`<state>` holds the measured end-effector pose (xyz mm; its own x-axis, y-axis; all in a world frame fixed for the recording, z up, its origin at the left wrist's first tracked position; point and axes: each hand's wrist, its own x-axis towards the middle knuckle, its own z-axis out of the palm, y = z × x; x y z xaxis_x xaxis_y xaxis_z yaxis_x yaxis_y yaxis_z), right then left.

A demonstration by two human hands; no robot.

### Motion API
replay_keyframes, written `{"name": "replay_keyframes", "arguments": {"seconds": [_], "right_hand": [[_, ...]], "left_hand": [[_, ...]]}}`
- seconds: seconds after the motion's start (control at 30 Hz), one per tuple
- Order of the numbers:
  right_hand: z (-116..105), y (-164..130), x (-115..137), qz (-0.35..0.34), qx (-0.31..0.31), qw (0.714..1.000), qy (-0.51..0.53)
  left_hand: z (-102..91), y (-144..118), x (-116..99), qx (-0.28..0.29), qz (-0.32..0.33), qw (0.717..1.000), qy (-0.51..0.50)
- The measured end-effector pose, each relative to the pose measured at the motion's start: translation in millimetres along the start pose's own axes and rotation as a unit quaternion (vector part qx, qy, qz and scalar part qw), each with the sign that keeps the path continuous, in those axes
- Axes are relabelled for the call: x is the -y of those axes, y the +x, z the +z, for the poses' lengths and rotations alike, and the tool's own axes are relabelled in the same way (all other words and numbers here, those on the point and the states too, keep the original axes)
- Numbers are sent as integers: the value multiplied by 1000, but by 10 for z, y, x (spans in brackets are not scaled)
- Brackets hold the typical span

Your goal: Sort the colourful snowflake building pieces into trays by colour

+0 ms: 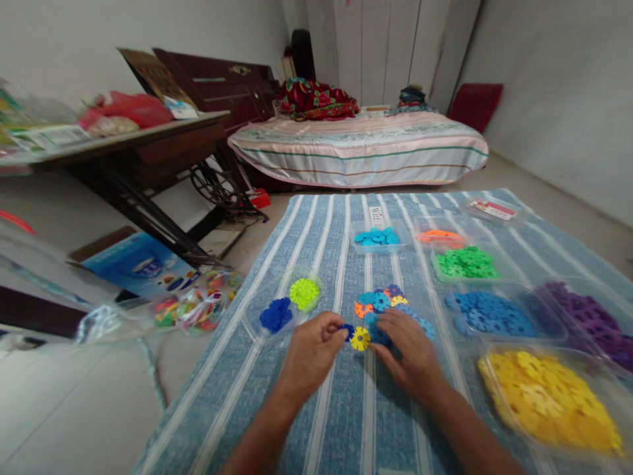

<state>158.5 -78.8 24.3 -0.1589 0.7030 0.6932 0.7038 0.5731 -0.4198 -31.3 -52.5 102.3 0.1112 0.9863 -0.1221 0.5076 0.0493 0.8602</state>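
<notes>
Between the thumb and fingers of my left hand (319, 346) is a dark blue notched disc (349, 331). Right beside it sits a yellow notched disc (360, 339), with my right thumb close to its edge. My right hand (406, 353) curls over several blue discs, its fingers partly hiding them, and appears to grip the blue disc (380, 330) beneath them. Just beyond the hands lies a group of mixed discs, among them an orange disc (363, 309) and a light blue disc (381, 301). Whether these pieces are linked is hard to make out.
Clear tubs on the striped cloth (329, 389) hold discs sorted by colour: yellow (548, 399), blue (489, 313), purple (588, 320), green (467, 262), orange (440, 237) and light blue (377, 237). Left, another tub has dark blue discs (275, 315) and lime discs (304, 293). A bed (361, 148) stands behind.
</notes>
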Motion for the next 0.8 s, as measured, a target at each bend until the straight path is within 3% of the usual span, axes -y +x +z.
{"name": "replay_keyframes", "arguments": {"seconds": [0.1, 0.17, 0.23, 0.4, 0.47, 0.63, 0.7, 0.8], "right_hand": [[-51, 23, -85, 18, -33, 999, -10], [-91, 46, -134, 36, -54, 998, -12], [-132, 67, -167, 51, -68, 996, -13], [-193, 57, -193, 74, -79, 994, -26], [-201, 21, -187, 80, -75, 994, -31], [-228, -73, -139, 70, -69, 994, -44], [-235, -104, -123, 67, -64, 994, -50], [-210, -142, -111, 70, -45, 995, -52]], "left_hand": [[-462, 57, -66, -52, 25, 987, 149], [-743, 133, -93, -73, 40, 961, 265], [-935, 227, -97, -55, 46, 923, 379], [-1047, 422, -29, 4, 9, 818, 576], [-1046, 454, -9, 10, -2, 797, 604], [-1067, 411, -86, -40, -20, 787, 615], [-1017, 358, -154, -53, 5, 813, 580], [-803, 263, -230, -1, 90, 876, 474]]}}
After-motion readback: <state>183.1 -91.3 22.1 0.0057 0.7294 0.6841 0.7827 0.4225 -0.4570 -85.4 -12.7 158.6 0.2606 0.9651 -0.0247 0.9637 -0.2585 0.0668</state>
